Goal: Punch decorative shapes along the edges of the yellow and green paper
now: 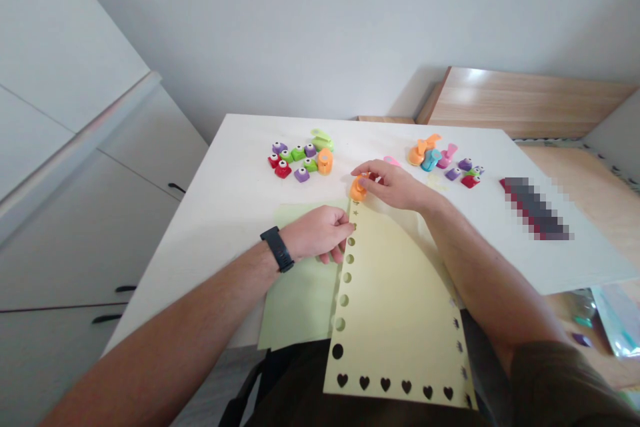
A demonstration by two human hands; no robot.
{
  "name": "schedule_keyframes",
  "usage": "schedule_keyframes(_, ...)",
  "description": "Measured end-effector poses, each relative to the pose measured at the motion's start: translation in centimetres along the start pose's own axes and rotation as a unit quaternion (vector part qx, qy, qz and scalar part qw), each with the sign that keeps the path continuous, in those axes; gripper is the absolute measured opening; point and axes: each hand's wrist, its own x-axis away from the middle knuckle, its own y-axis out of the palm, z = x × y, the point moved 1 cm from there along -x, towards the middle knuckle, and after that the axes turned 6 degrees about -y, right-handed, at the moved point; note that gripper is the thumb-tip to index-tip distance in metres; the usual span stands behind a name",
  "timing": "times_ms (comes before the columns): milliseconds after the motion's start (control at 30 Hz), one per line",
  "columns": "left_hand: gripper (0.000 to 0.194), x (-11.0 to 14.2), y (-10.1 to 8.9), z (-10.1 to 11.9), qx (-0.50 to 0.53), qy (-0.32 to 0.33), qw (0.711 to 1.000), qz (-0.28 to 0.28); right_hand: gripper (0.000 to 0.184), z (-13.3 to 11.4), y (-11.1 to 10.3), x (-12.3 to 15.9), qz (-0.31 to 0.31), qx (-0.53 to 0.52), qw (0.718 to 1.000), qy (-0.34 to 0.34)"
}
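A pale yellow sheet of paper (395, 293) lies at the table's front and hangs past its edge. Round holes run up its left side, hearts along its bottom, and other small shapes on the right. My left hand (327, 230) pinches the sheet's left edge near the top. At the far left corner of the sheet, my right hand (387, 183) is closed around an orange craft punch (358, 188). The punch sits over the paper's edge. Light green paper (300, 293) lies partly beneath the yellow sheet.
Several small colored punches (299, 152) stand at the back left beside an orange round punch (325, 161). More punches (431, 159) are at the back right, with small ones (470, 180) nearby. A blurred dark rectangular object (536, 208) lies far right.
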Motion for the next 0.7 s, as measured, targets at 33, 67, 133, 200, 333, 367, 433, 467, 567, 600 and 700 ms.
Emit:
schedule_keyframes(33, 0.022, 0.0, 0.0, 0.0, 0.001, -0.001, 1.000, 0.000, 0.031, 0.0, 0.1, -0.1, 0.005, 0.009, 1.000, 0.007)
schedule_keyframes(67, 0.022, 0.1, 0.0, 0.1, 0.002, -0.001, 1.000, 0.000, 0.034, 0.1, 0.2, -0.2, 0.009, 0.018, 1.000, 0.014)
schedule_keyframes(133, 0.022, 0.1, 0.0, 0.1, 0.004, -0.003, 1.000, 0.000, 0.035, 0.2, 0.2, -0.6, 0.020, 0.042, 0.999, 0.021)
schedule_keyframes(200, 0.023, 0.1, 0.0, 0.1, 0.005, -0.005, 1.000, 0.000, 0.031, 0.2, 0.2, -1.0, 0.034, 0.073, 0.997, 0.013)
schedule_keyframes(333, 0.023, 0.0, -0.1, 0.1, 0.006, -0.004, 1.000, -0.001, 0.030, -0.2, -0.1, -1.7, 0.064, 0.140, 0.988, 0.001)
schedule_keyframes(367, 0.023, 0.0, -0.1, 0.1, 0.006, -0.003, 1.000, -0.001, 0.031, -0.3, -0.1, -1.7, 0.061, 0.153, 0.986, -0.002)
schedule_keyframes(433, 0.023, 0.0, -0.1, 0.1, 0.005, -0.004, 1.000, -0.003, 0.034, -0.6, 0.1, -1.8, 0.042, 0.172, 0.984, -0.006)
schedule_keyframes(467, 0.023, 0.0, 0.0, 0.1, 0.004, -0.004, 1.000, -0.003, 0.035, -0.6, 0.2, -1.8, 0.030, 0.178, 0.984, -0.005)
schedule_keyframes(567, 0.023, 0.1, 0.0, 0.2, 0.003, -0.006, 1.000, -0.001, 0.034, -0.7, 0.4, -1.7, 0.014, 0.187, 0.982, 0.001)
schedule_keyframes(600, 0.023, 0.1, 0.0, 0.2, 0.003, -0.006, 1.000, 0.000, 0.034, -0.6, 0.4, -1.7, 0.016, 0.188, 0.982, 0.002)
schedule_keyframes(700, 0.023, 0.1, 0.0, 0.2, 0.001, -0.009, 1.000, 0.001, 0.032, -0.5, 0.2, -1.6, 0.024, 0.189, 0.982, 0.003)
